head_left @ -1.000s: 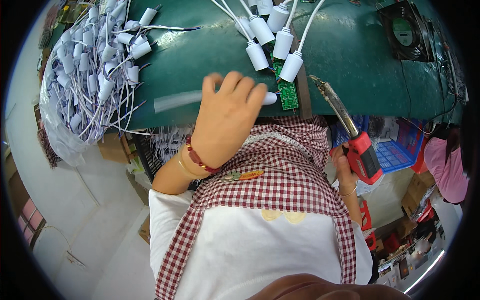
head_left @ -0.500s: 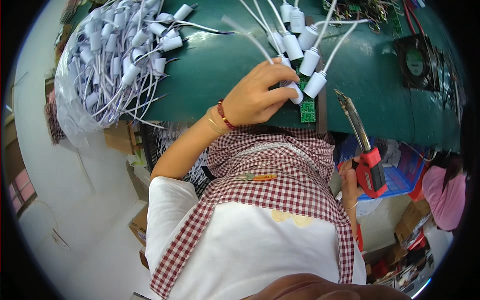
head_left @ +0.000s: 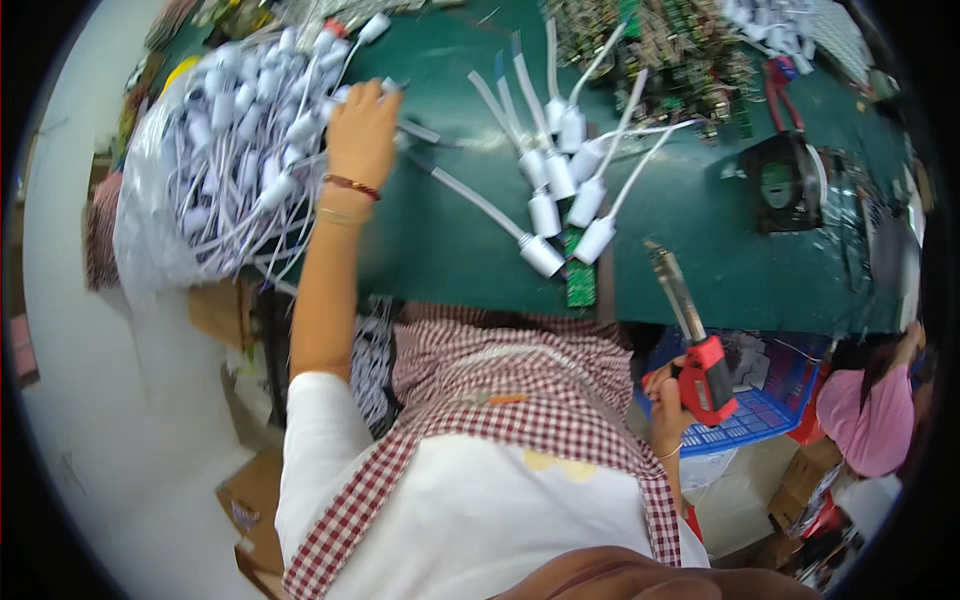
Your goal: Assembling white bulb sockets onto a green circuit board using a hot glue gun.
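Head view: toward the left edge of the tabletop (head_left: 425, 262) lie heaped white sockets (head_left: 245, 100); left hand (head_left: 362, 130), nearer, overlaps their right side, grip unclear; right hand (head_left: 667, 405) clasps a soldering iron (head_left: 706, 375), tip pointing away.

The left forearm (head_left: 326, 285) runs nearly upright to the left hand (head_left: 362, 135), knuckles up, in the frame's upper left. The right hand (head_left: 668, 408) sits curled, lower right of centre.

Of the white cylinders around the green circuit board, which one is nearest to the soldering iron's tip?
The group's rightmost cylinder, its cable slanting up and right; the others by the circuit board lie farther from the soldering iron.
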The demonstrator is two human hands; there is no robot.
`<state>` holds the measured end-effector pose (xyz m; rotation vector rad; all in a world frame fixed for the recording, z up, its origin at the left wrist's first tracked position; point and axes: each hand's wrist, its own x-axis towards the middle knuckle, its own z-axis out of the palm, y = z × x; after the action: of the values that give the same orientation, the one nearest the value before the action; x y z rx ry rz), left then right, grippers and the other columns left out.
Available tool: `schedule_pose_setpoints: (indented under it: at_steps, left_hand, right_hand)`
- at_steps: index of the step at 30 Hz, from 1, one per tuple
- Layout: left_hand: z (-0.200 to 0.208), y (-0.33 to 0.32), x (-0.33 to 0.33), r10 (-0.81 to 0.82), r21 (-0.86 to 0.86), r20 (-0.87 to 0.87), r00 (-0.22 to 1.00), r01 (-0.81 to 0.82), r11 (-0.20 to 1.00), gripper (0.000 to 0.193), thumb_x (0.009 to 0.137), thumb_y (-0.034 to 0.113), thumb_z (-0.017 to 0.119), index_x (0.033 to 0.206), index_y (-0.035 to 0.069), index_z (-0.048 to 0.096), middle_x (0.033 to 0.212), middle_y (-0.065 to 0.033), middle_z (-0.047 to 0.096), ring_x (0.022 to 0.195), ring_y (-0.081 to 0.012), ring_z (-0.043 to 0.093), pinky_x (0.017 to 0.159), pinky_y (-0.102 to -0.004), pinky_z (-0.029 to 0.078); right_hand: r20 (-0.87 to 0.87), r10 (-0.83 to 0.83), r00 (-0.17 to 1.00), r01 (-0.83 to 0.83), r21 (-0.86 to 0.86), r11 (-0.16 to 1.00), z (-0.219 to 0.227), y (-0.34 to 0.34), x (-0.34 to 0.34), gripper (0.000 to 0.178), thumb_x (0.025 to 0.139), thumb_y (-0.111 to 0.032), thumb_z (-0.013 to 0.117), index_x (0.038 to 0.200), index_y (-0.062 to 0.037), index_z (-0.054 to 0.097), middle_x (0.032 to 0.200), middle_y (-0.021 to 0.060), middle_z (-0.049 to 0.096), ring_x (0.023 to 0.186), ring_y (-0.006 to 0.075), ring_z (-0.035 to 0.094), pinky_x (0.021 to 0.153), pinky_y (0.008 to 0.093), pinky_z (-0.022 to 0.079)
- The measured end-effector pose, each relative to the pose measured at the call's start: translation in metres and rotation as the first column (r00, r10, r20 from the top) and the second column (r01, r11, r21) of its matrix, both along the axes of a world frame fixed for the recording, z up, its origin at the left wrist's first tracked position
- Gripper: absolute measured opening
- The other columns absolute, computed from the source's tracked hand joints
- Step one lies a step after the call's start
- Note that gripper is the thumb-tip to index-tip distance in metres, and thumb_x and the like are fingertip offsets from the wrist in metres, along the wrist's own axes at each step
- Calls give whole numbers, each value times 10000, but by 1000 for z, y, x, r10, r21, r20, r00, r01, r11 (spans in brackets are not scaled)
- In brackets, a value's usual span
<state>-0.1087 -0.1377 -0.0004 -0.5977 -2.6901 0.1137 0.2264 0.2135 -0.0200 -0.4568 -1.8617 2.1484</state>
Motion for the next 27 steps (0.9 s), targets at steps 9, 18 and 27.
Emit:
schedule_pose_setpoints:
  at_steps: [9, 18, 27]
  left_hand:
    - [57, 25, 19, -72, 594, -380, 922, 304, 745, 122, 823, -56, 577, 917, 10, 617, 829, -94, 626, 718, -222, 603, 620, -288, 461]
    - [-19, -9, 118, -138, 810, 570, 810, -525, 263, 228, 910, 182, 599, 849, -38, 604, 651, -75, 613, 488, -152, 547, 497, -295, 440]
    - [-4, 35, 141, -306, 386, 359, 882, 158, 909, 284, 727, 224, 704, 928, 50, 602, 1004, -139, 548, 989, -341, 501, 905, -447, 378]
  right_hand:
    - [6, -28, 1000, 28, 10, 1000, -2, 4, -1, 259, 851, -16, 618, 1097, 33, 552, 798, 29, 574, 670, 99, 530, 601, 252, 453]
    - [-20, -62, 998, 61, -41, 997, -1, 4, -18, 251, 839, -9, 642, 1081, 17, 581, 758, 23, 591, 632, 79, 539, 555, 243, 439]
    - [-93, 10, 996, -20, -103, 994, 2, -2, -28, 300, 854, -14, 635, 1137, 18, 540, 750, 30, 590, 620, 83, 545, 556, 243, 448]
